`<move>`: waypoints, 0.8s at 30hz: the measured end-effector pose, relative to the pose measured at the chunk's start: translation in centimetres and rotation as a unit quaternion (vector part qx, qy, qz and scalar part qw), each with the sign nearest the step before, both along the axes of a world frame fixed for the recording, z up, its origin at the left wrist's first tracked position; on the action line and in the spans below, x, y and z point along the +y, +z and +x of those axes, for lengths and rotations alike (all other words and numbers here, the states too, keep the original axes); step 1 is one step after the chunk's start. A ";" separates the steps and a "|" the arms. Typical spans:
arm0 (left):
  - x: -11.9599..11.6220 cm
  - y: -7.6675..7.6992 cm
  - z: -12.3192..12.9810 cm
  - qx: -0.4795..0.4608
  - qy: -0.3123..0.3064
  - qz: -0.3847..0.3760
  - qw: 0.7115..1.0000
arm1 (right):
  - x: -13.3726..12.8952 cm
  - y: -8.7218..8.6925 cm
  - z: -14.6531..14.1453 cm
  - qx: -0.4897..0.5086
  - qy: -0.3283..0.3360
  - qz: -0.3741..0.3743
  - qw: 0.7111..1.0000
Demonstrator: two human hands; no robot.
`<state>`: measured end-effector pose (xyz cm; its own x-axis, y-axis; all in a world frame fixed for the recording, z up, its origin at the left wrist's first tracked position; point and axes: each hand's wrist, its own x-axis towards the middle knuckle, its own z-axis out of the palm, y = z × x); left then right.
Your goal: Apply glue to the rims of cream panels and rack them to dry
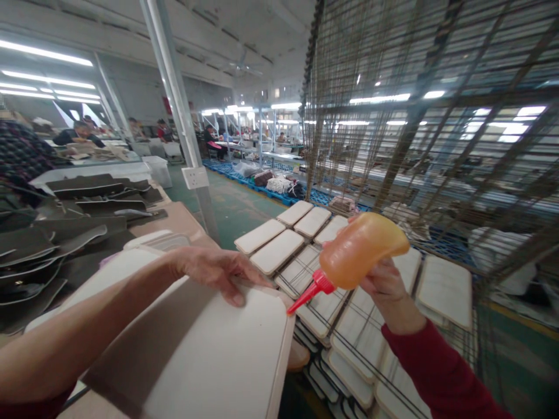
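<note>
Bare left forearm [100, 308] was seen nearest the camera, extended from 8 o'clock above a pale panel [218, 361] with rounded corners. The panel was located at 6 to 7 o'clock, its rounded far corner turned towards the nozzle, presumably so that the rim was left accessible.

Hands were apart. The left hand [218, 270], at 8 o'clock, was clamped on the panel's far edge, thumb laid on the white face; the underside grip was hidden. The panel was probably steadied thus without the corner being covered.

By the right hand [386, 282], at 4 o'clock, a squeeze bottle [362, 247] of amber liquid was gripped. It was tilted, red nozzle [312, 291] down, probably so that the contents were fed to the tip. The tip was aimed at the panel's edge; whether contact was made could not be told.

Similar panels [277, 250] were laid out in rows from 4 to 6 o'clock, many on wire racks [367, 317], perhaps so that faces were kept separate. Dark sheets [91, 203] were piled at 9 o'clock.
</note>
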<state>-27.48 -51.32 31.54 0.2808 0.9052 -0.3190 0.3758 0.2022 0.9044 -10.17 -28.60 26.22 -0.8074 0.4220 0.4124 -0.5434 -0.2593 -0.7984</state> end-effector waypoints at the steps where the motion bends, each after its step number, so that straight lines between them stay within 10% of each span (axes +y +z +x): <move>1: -0.1 -0.1 -0.2 -0.011 0.011 -0.004 1.000 | 0.0 -0.1 0.0 0.005 -0.011 0.008 1.000; 24: -1.8 -1.3 -2.3 -0.091 0.170 -0.008 0.981 | -1.0 -1.6 -0.8 0.048 -0.074 0.052 0.995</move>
